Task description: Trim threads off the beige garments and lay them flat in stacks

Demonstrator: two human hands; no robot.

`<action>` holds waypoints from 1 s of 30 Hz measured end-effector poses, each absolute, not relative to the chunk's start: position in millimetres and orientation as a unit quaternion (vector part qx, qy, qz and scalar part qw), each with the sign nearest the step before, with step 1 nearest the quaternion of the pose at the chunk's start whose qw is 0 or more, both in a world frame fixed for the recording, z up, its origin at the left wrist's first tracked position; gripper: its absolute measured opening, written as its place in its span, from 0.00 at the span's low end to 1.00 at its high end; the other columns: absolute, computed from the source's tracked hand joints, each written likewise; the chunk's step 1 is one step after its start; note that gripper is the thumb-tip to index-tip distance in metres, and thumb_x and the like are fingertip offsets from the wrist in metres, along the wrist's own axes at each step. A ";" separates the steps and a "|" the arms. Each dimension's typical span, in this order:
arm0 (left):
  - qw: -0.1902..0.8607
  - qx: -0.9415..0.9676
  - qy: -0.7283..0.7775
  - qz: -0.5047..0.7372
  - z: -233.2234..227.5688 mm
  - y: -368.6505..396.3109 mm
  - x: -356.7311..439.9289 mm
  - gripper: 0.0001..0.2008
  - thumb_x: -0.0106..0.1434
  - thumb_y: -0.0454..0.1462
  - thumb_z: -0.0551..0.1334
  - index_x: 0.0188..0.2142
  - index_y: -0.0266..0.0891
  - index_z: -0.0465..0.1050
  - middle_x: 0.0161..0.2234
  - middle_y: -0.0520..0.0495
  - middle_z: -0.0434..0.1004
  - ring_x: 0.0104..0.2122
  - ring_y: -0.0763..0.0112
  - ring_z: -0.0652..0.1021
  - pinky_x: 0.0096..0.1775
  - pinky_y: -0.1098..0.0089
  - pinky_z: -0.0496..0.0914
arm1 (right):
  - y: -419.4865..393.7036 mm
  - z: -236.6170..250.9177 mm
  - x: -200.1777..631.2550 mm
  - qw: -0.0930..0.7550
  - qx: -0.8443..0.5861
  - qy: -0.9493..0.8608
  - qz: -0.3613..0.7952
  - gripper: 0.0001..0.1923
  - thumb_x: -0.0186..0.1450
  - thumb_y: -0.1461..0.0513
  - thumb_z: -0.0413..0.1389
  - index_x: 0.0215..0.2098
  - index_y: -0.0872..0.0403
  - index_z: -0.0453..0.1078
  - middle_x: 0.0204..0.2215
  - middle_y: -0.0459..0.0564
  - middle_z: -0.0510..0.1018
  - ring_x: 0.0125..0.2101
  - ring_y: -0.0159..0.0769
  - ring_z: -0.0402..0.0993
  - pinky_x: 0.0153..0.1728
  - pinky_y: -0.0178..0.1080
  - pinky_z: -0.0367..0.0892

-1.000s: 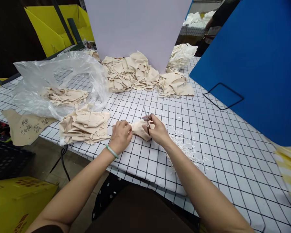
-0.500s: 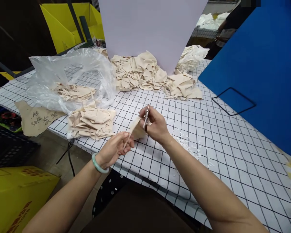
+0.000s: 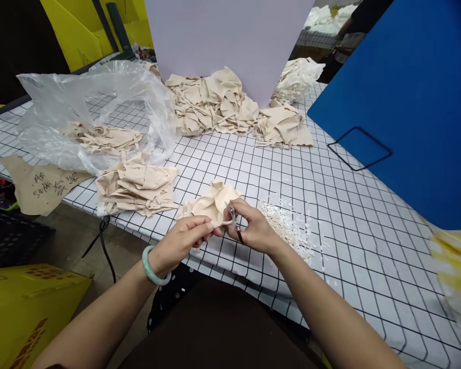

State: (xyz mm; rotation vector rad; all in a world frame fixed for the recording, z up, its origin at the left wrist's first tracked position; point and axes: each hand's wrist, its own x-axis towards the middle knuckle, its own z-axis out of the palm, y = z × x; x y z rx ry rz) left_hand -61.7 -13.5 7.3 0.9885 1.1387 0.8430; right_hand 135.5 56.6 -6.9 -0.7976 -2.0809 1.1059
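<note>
left hand (image 3: 182,240) pinching cream cloth (image 3: 211,202), right hand (image 3: 256,228) curled round blurred, partly hidden scissors (image 3: 233,216)

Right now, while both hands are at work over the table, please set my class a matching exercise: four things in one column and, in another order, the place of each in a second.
Things:
1. pale green ring-shaped bangle
2. small metal scissors
3. beige soft cloth piece nearest the hands
4. tiny white scraps

Places:
A. pinched in the fingers of the left hand
B. scattered to the right of the right hand
C. around the left wrist
D. held in the right hand

Right pairs: 1-C, 2-D, 3-A, 4-B
</note>
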 end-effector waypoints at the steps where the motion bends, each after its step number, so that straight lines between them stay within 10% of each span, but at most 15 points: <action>1: 0.639 0.445 0.505 0.371 7.5 -14.5 -61.3 0.16 0.66 0.46 0.59 0.34 0.37 0.79 0.27 0.49 0.68 0.27 0.74 0.63 0.28 0.73 0.60 | 54.8 -5.8 136.7 0.344 -0.303 -0.793 0.401 0.05 0.57 0.66 0.56 0.29 0.50 0.65 0.28 0.45 0.68 0.32 0.36 0.66 0.33 0.39 0.67; 7: 0.608 0.459 0.492 0.421 5.5 -16.5 -53.4 0.15 0.69 0.43 0.57 0.34 0.37 0.77 0.33 0.47 0.73 0.32 0.71 0.68 0.36 0.69 0.65 | 26.1 -16.6 144.9 0.411 -0.266 -0.824 0.283 0.09 0.59 0.70 0.58 0.35 0.51 0.67 0.26 0.46 0.71 0.29 0.36 0.67 0.31 0.39 0.65; 18: 0.501 0.572 0.458 0.460 14.0 -10.1 -43.9 0.13 0.68 0.37 0.58 0.31 0.38 0.79 0.45 0.42 0.68 0.50 0.60 0.69 0.51 0.64 0.66 | 10.5 -36.6 127.5 0.377 -0.408 -0.677 0.484 0.03 0.56 0.65 0.56 0.27 0.52 0.65 0.21 0.41 0.64 0.22 0.29 0.62 0.25 0.33 0.62; 23: 0.622 0.435 0.386 0.525 0.3 -11.6 -25.1 0.15 0.70 0.38 0.55 0.29 0.35 0.74 0.43 0.43 0.67 0.30 0.73 0.70 0.31 0.70 0.68 | -8.9 -39.3 119.0 0.386 -0.400 -0.630 0.542 0.05 0.60 0.60 0.56 0.30 0.52 0.66 0.24 0.43 0.68 0.25 0.30 0.65 0.28 0.34 0.65; 30: 0.426 0.590 0.453 0.515 -8.4 -17.9 -12.4 0.14 0.72 0.36 0.52 0.32 0.37 0.73 0.45 0.43 0.64 0.45 0.64 0.69 0.42 0.66 0.69 | -9.3 -17.9 163.6 0.293 -0.497 -0.741 0.345 0.20 0.56 0.45 0.63 0.28 0.52 0.69 0.29 0.50 0.73 0.33 0.41 0.69 0.37 0.45 0.67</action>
